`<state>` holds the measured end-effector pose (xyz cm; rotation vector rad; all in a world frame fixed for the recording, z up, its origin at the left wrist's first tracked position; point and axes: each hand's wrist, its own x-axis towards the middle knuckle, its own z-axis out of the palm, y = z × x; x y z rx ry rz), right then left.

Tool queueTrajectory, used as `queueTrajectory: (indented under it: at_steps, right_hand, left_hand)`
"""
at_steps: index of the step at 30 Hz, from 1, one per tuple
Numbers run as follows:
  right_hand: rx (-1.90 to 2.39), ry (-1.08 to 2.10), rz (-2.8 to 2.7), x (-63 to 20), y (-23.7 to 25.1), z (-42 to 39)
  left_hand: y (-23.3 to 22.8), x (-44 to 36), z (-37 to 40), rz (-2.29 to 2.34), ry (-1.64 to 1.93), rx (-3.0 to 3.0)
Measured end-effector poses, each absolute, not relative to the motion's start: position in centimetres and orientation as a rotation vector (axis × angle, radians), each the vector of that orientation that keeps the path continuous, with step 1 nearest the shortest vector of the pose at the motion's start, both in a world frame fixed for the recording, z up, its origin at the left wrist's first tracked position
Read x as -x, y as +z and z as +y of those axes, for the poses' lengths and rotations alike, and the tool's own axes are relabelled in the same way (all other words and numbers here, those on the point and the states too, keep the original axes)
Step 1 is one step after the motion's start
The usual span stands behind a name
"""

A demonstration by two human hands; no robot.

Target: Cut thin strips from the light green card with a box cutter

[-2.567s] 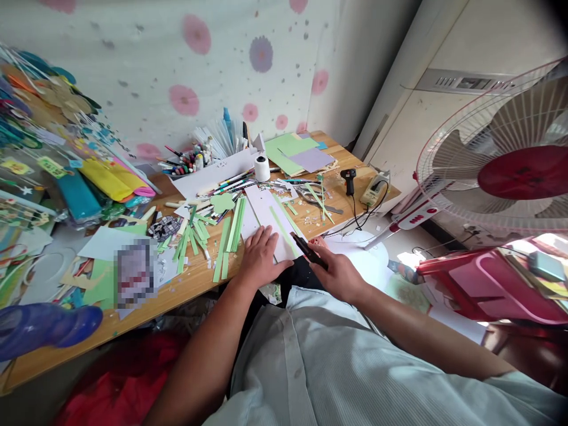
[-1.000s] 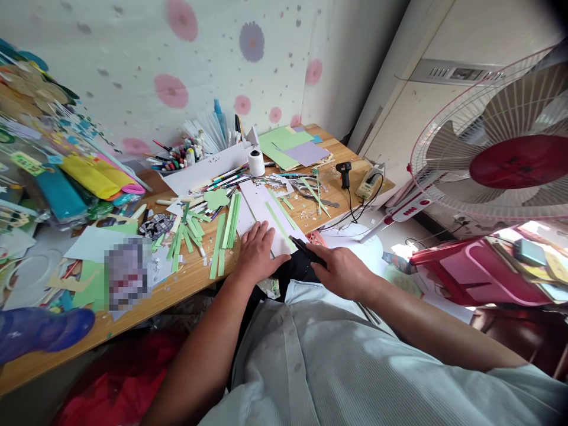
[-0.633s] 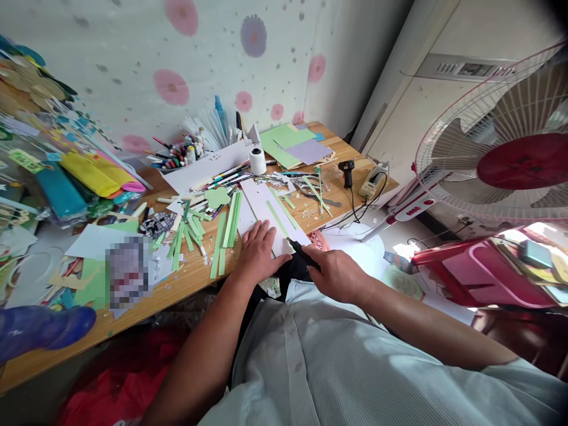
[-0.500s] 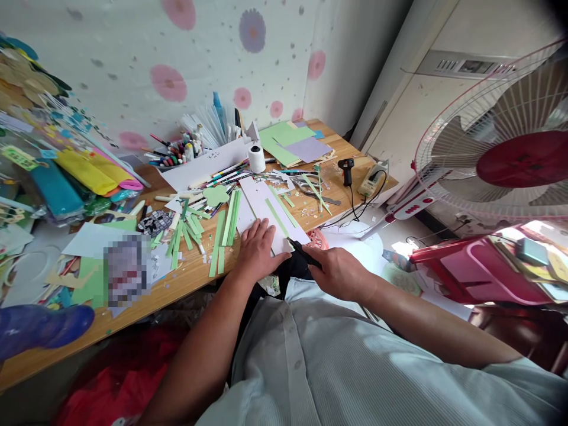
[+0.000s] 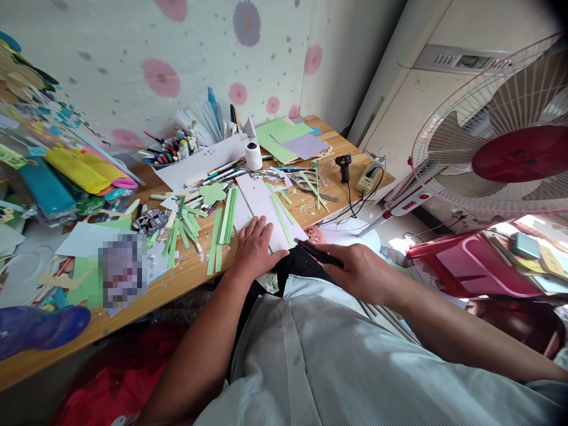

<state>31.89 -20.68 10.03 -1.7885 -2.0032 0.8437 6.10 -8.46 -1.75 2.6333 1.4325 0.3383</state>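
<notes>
Left hand (image 5: 254, 251) lies flat, palm down; right hand (image 5: 360, 272) is fisted.

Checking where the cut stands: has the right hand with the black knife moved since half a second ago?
Yes. The right hand has drawn the black knife back off the white sheet, past the table edge, toward the body.
</notes>
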Motion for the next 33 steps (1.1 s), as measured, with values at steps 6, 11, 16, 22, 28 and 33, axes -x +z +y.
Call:
queueTrajectory:
  at_steps: [6, 11, 16, 22, 28, 33]
  right_hand:
    - [1.380, 1.150, -1.123, -31.4, 4.8, -17.4]
    - [1.501, 1.260, -0.921, -29.2, -0.4, -15.7]
    - [1.557, 1.251, -0.774, -26.6, -3.4, -15.4]
    - [1.562, 1.205, -0.600, -24.9, -5.2, -14.9]
    - [1.528, 1.206, -0.548, -25.0, -5.2, -15.1]
    - [1.555, 1.174, -0.702, -26.7, -3.9, -15.3]
  left_hand:
    - [-1.7, -6.1, -8.5, 1.427, 0.381, -2.620]
    - [-1.9, -6.0, -8.6, 1.421, 0.413, -2.616]
    - [-2.1, -5.8, -8.6, 1.425, 0.418, -2.612]
    - [-2.1, -5.6, -8.6, 1.427, 0.418, -2.608]
    - [-1.7, -5.7, -8.7, 1.431, 0.413, -2.582]
    - [-2.0, -5.7, -8.7, 1.441, 0.415, -2.560]
